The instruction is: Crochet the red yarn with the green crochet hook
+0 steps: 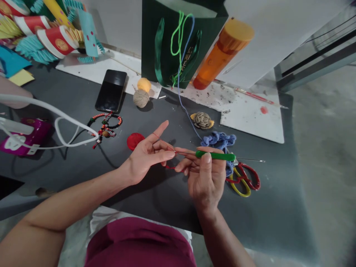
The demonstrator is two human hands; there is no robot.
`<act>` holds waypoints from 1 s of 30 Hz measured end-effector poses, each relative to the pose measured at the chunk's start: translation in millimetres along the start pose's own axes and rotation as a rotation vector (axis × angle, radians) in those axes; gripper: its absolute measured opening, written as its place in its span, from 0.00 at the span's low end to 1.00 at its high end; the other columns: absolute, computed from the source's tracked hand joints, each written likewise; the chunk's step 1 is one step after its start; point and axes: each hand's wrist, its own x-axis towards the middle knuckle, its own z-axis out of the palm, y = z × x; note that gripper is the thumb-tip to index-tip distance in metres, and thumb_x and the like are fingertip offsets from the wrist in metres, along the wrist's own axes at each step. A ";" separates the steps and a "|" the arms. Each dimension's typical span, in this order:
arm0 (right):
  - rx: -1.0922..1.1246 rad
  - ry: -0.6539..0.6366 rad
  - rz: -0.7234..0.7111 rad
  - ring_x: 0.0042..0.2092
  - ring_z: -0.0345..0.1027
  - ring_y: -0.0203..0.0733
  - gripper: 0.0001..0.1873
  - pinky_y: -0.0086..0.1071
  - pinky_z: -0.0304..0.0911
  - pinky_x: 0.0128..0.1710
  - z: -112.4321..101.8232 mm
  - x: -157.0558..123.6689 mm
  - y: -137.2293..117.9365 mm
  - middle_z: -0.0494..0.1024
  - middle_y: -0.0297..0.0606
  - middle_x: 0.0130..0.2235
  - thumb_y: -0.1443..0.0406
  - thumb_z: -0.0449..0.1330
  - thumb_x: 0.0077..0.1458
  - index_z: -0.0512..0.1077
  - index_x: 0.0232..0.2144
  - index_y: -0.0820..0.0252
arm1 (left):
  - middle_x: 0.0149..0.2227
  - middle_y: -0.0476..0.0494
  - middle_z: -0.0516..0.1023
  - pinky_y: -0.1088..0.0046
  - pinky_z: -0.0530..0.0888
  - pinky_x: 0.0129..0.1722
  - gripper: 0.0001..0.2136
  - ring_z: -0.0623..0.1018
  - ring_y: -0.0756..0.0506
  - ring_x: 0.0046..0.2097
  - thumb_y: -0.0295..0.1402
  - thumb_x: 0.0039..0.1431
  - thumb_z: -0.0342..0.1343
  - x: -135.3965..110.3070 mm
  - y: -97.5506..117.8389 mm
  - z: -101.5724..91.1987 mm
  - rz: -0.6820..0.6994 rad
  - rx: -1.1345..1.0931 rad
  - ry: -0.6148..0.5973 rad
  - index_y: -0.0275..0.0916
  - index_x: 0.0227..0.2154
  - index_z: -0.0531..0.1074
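My right hand (207,180) is closed around a crochet hook with a green handle (215,155), its shaft pointing left. At the hook's tip, the thumb and a finger of my left hand (146,154) pinch red yarn (170,167), while the index finger stretches up with a strand across it. A red yarn ball (135,141) rests on the table just behind my left hand. Beyond my right hand lie a blue crocheted piece (218,139) and scissors with red and yellow handles (244,181), partly covered by the hand and the blue yarn.
A black phone (111,91), a beaded bracelet (104,129), and yellow and beige yarn balls (141,98) sit to the left. Behind stand a dark green paper bag (169,55) and an orange cylinder (219,55). A crocheted rose (202,120) lies near the blue piece. White cables (61,144) loop at left.
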 end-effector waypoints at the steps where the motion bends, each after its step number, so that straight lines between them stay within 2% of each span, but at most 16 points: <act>1: 0.001 -0.001 0.004 0.23 0.79 0.37 0.09 0.28 0.64 0.19 0.1 -0.3 -0.1 0.88 0.35 0.35 0.56 0.57 0.69 0.68 0.40 0.53 | 0.30 0.55 0.81 0.77 0.66 0.28 0.47 0.72 0.54 0.30 0.25 0.49 0.72 -0.4 0.5 0.1 0.005 0.005 0.006 0.46 0.71 0.59; 5: 0.006 -0.003 0.011 0.24 0.79 0.36 0.09 0.28 0.64 0.20 1.0 -0.7 -0.2 0.88 0.35 0.36 0.55 0.57 0.69 0.67 0.40 0.53 | 0.31 0.55 0.81 0.75 0.68 0.30 0.42 0.73 0.53 0.31 0.25 0.49 0.72 -0.4 -0.6 -1.0 -0.010 0.002 0.009 0.47 0.68 0.65; 12: -0.019 0.001 0.011 0.24 0.80 0.38 0.11 0.28 0.63 0.19 1.7 -0.4 0.5 0.88 0.35 0.36 0.54 0.57 0.69 0.66 0.40 0.53 | 0.30 0.56 0.80 0.73 0.70 0.42 0.37 0.77 0.52 0.37 0.25 0.48 0.72 3.1 -6.3 -4.7 0.008 -0.034 0.000 0.50 0.63 0.72; 15: -0.052 0.017 -0.030 0.24 0.80 0.37 0.08 0.28 0.63 0.19 0.9 -0.7 0.8 0.88 0.36 0.37 0.56 0.55 0.71 0.66 0.41 0.53 | 0.29 0.57 0.80 0.74 0.70 0.41 0.37 0.76 0.53 0.34 0.25 0.47 0.72 3.1 -5.1 -4.4 0.008 -0.029 -0.004 0.50 0.63 0.73; 21: -0.206 0.072 -0.295 0.25 0.81 0.38 0.05 0.29 0.66 0.19 -0.7 -4.1 -0.2 0.88 0.36 0.39 0.60 0.55 0.71 0.64 0.41 0.53 | 0.28 0.57 0.79 0.77 0.69 0.38 0.38 0.74 0.55 0.32 0.25 0.47 0.72 0.1 -1.3 -1.4 0.035 0.007 0.030 0.49 0.64 0.71; 30: -0.212 -0.012 -0.317 0.25 0.81 0.39 0.02 0.30 0.67 0.19 -1.4 -7.0 1.5 0.88 0.35 0.38 0.63 0.54 0.71 0.66 0.42 0.52 | 0.29 0.55 0.79 0.76 0.71 0.36 0.41 0.75 0.53 0.32 0.26 0.50 0.72 -2.2 -1.1 -0.2 0.162 0.111 0.039 0.49 0.67 0.67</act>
